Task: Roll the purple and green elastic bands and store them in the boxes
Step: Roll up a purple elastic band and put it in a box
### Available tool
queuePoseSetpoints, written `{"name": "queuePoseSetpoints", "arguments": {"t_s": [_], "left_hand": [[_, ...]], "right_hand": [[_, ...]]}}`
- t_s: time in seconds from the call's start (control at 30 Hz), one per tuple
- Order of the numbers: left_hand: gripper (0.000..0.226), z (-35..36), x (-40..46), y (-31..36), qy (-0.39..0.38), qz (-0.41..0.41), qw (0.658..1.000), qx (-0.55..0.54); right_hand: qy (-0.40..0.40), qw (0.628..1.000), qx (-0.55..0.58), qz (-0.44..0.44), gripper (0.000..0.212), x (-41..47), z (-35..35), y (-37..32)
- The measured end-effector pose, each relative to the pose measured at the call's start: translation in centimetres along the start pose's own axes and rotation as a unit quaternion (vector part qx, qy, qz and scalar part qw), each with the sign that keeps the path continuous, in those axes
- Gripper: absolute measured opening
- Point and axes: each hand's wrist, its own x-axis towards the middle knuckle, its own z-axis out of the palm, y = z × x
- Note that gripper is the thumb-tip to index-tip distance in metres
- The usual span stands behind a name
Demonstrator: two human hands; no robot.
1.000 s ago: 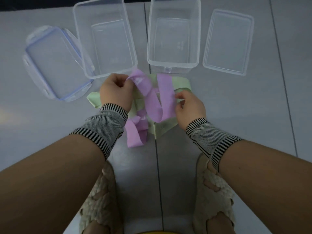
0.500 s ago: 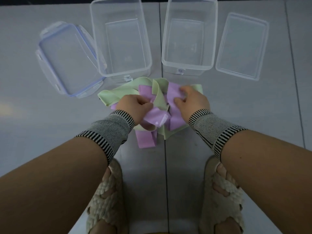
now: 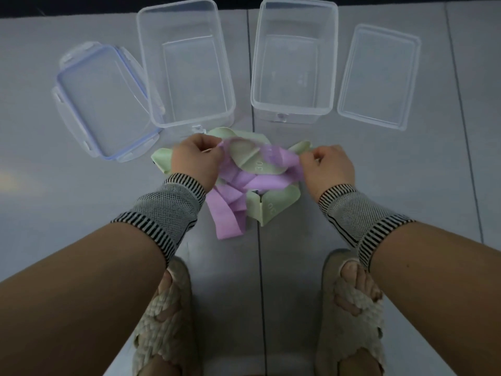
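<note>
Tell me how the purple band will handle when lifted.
Likely floppy: the purple band sags and folds between the left hand and right hand. Probably light, held by a pinch. May snag, since it is tangled with the green band.

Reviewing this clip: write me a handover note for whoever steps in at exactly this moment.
Left hand and right hand each pinch the purple band, stretched between them above the pile.
Green bands lie tangled with the purple on the floor, just in front of the boxes.
Left box and right box stand open with nothing in them; blue-edged lid lies at far left, clear lid at far right.
Done: boxes opened.
Left: untangle, roll each band, store in the boxes.
</note>
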Motion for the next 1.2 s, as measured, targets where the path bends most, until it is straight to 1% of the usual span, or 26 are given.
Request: {"name": "queuePoseSetpoints", "arguments": {"t_s": [0.07,0.13,0.2,0.27,0.3,0.33,0.37,0.4,0.43,0.47,0.53,0.6,0.63,0.67,0.73,0.8,0.87,0.9,0.93,1.0,1.1,1.13,1.17,1.2], "left_hand": [[0.012,0.1,-0.1,-0.5,-0.018,-0.008,1.000,-0.002],[0.020,0.0,-0.1,-0.6,-0.027,-0.011,0.999,0.017],[0.023,0.0,-0.1,-0.6,-0.032,-0.002,0.998,0.053],[0.027,0.1,-0.2,-0.6,-0.034,0.009,0.994,0.102],[0.030,0.2,-0.2,-0.6,-0.029,0.009,0.992,0.125],[0.034,0.1,-0.2,-0.7,-0.015,0.008,0.989,0.148],[0.038,0.1,-0.1,-0.8,0.010,0.013,0.985,0.174],[0.040,0.0,0.0,-0.9,0.035,0.029,0.979,0.199],[0.041,-0.1,0.0,-1.2,0.051,0.048,0.974,0.213],[0.041,-0.1,0.0,-1.3,0.055,0.063,0.972,0.218],[0.043,0.3,-0.1,-1.8,0.031,0.071,0.969,0.234],[0.051,0.7,-0.4,-2.3,-0.004,0.062,0.963,0.262],[0.055,0.9,-0.5,-2.4,-0.024,0.054,0.961,0.270],[0.056,1.0,-0.7,-2.5,-0.043,0.047,0.959,0.277],[0.048,1.3,-0.8,-2.5,-0.061,0.052,0.952,0.296],[0.036,1.3,-0.7,-2.3,-0.057,0.059,0.950,0.301],[0.026,1.4,-0.6,-2.2,-0.046,0.055,0.955,0.289],[0.025,1.5,-0.5,-2.1,-0.043,0.050,0.958,0.280],[0.027,1.6,-0.5,-2.0,-0.042,0.046,0.960,0.273],[0.034,1.9,-0.6,-1.9,-0.043,0.052,0.957,0.281],[0.040,2.3,-1.1,-1.8,-0.026,0.088,0.939,0.332],[0.040,2.4,-1.3,-1.7,-0.011,0.097,0.939,0.330],[0.040,2.6,-1.5,-1.6,0.006,0.103,0.942,0.319],[0.038,2.8,-1.6,-1.5,0.022,0.108,0.945,0.307]], "right_hand": [[-0.008,1.000,0.000,0.002,0.033,-0.1,0.1,0.2],[-0.005,1.000,0.007,0.000,0.032,0.0,0.3,0.3],[-0.006,0.999,0.049,0.001,0.029,0.2,0.5,0.3],[-0.051,0.996,0.071,0.006,0.037,0.1,0.6,0.0],[-0.085,0.995,0.048,0.003,0.041,0.0,0.7,0.0],[-0.111,0.994,0.008,-0.007,0.039,0.0,0.9,0.1],[-0.120,0.992,-0.029,-0.019,0.032,0.0,1.0,0.2],[-0.118,0.991,-0.050,-0.024,0.024,0.0,1.0,0.4],[-0.106,0.993,-0.051,-0.024,0.020,0.0,0.8,0.5],[-0.089,0.995,-0.044,-0.026,0.021,-0.1,0.6,0.6],[-0.062,0.996,-0.035,-0.055,0.034,-0.3,0.4,0.7],[-0.090,0.990,-0.050,-0.097,0.051,-0.5,0.7,0.6],[-0.115,0.985,-0.074,-0.107,0.055,-0.6,1.0,0.6],[-0.134,0.979,-0.102,-0.112,0.053,-0.6,1.3,0.5],[-0.142,0.976,-0.131,-0.104,0.035,-0.5,1.5,0.5],[-0.114,0.986,-0.097,-0.078,0.022,-0.1,1.3,0.6],[-0.058,0.997,-0.022,-0.040,0.015,0.3,0.7,1.1],[-0.022,0.999,0.025,-0.016,0.012,0.5,0.1,1.3],[0.017,0.997,0.075,0.012,0.010,0.7,-0.6,1.6],[0.096,0.980,0.157,0.070,0.009,1.0,-2.3,2.2],[0.186,0.951,0.204,0.139,0.004,1.0,-4.1,3.6],[0.193,0.948,0.199,0.155,0.005,1.0,-4.2,4.1],[0.184,0.950,0.186,0.170,0.006,0.9,-4.3,4.7],[0.157,0.956,0.165,0.186,0.012,0.9,-4.1,5.4]]}}
